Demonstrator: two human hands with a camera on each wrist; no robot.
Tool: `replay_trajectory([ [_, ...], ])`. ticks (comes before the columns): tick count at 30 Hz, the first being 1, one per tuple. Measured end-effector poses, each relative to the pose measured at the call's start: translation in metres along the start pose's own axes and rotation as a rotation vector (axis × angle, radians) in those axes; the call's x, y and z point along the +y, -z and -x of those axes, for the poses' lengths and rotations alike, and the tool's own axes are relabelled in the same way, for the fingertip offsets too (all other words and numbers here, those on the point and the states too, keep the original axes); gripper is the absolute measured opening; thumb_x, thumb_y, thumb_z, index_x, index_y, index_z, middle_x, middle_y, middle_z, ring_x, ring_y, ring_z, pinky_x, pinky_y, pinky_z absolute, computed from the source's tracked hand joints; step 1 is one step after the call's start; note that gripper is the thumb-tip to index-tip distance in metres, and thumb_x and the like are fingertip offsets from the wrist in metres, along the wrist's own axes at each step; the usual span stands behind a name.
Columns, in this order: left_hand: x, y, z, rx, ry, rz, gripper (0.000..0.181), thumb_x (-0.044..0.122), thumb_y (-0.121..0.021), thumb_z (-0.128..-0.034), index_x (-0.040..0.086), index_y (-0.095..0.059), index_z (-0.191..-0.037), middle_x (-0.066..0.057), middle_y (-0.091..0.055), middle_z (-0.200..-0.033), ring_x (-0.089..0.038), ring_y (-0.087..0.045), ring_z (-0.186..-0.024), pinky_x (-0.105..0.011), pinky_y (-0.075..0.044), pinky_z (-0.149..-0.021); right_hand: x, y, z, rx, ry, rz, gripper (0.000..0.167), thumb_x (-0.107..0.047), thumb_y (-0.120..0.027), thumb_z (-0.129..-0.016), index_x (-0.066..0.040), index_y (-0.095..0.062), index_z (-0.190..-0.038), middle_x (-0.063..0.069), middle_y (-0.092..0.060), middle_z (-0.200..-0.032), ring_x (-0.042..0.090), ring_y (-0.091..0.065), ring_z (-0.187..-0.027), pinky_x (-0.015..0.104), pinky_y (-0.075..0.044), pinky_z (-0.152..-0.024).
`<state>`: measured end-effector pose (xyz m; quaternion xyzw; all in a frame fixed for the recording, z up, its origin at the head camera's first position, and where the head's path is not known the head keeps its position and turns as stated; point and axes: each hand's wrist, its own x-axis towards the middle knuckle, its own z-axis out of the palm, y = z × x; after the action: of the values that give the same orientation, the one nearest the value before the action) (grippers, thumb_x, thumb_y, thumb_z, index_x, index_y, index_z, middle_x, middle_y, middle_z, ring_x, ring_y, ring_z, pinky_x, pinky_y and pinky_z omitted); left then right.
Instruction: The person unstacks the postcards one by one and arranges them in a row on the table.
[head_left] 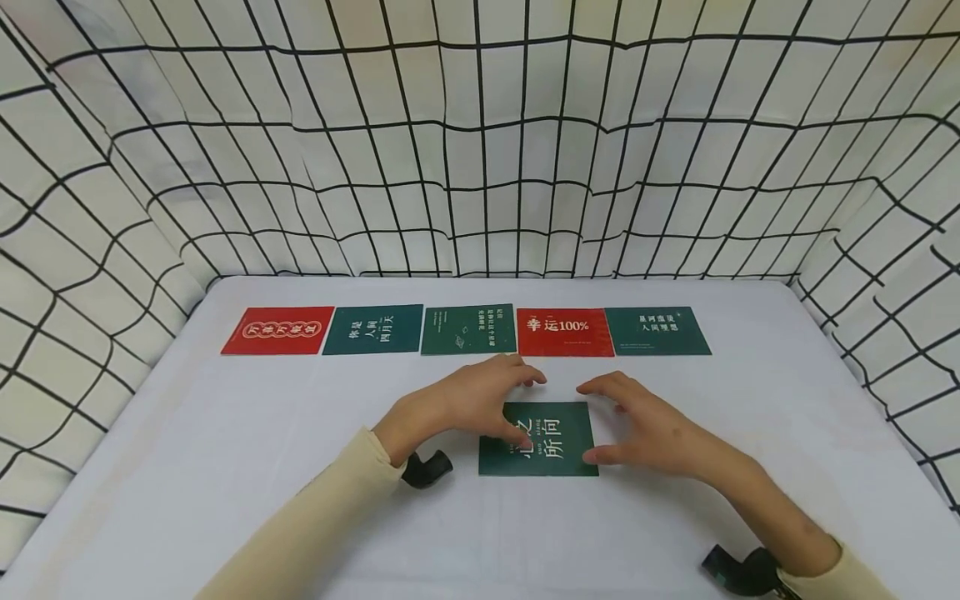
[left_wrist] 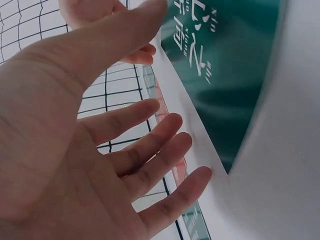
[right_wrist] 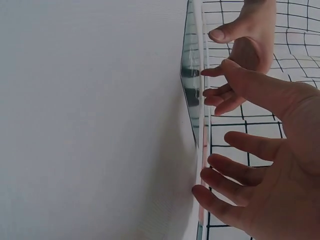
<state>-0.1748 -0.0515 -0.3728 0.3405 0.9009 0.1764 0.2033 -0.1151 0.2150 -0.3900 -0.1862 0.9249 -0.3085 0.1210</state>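
A dark green card (head_left: 566, 462) with large white characters lies flat on the white table, between the two hands in the head view. My left hand (head_left: 476, 398) hovers at its left side, thumb over the card's face and fingers spread beyond its far edge. In the left wrist view those fingers (left_wrist: 175, 150) are parted and hold nothing; whether the thumb touches the card cannot be told. At the card's right edge is my right hand (head_left: 656, 425), thumb tip by the near corner, fingers apart. The right wrist view shows its fingers (right_wrist: 235, 172) loosely extended, gripping nothing.
Behind the hands runs a row of cards: red (head_left: 277, 331), teal (head_left: 372, 342), green (head_left: 442, 329), red (head_left: 566, 340) and dark green (head_left: 660, 340). Black netting (head_left: 480, 125) over white walls borders the table (head_left: 225, 467). Black wrist devices (head_left: 742, 573) sit by the sleeves.
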Motion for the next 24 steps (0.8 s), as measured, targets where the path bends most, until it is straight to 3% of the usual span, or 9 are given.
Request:
replay_trajectory([
  [8, -0.006, 0.004, 0.012, -0.028, -0.001, -0.017, 0.087, 0.043, -0.092, -0.0743, 0.021, -0.054, -0.150, -0.002, -0.061, -0.136, -0.018, -0.054, -0.124, -0.041, -0.057, -0.103, -0.003, -0.006, 0.003, -0.041, 0.013, 0.093, 0.094, -0.048, -0.094, -0.071, -0.021, -0.051, -0.150, 0.006, -0.055, -0.150, 0.031, -0.051, -0.138, 0.056, -0.053, -0.108],
  [24, -0.009, 0.000, 0.018, -0.029, -0.049, -0.043, 0.085, 0.041, -0.094, -0.0736, 0.016, -0.058, -0.147, -0.002, -0.060, -0.128, -0.016, -0.053, -0.119, -0.033, -0.056, -0.099, -0.010, -0.015, 0.004, -0.014, 0.019, 0.219, 0.100, -0.043, -0.098, -0.064, -0.021, -0.052, -0.150, 0.005, -0.056, -0.151, 0.030, -0.050, -0.140, 0.059, -0.051, -0.110],
])
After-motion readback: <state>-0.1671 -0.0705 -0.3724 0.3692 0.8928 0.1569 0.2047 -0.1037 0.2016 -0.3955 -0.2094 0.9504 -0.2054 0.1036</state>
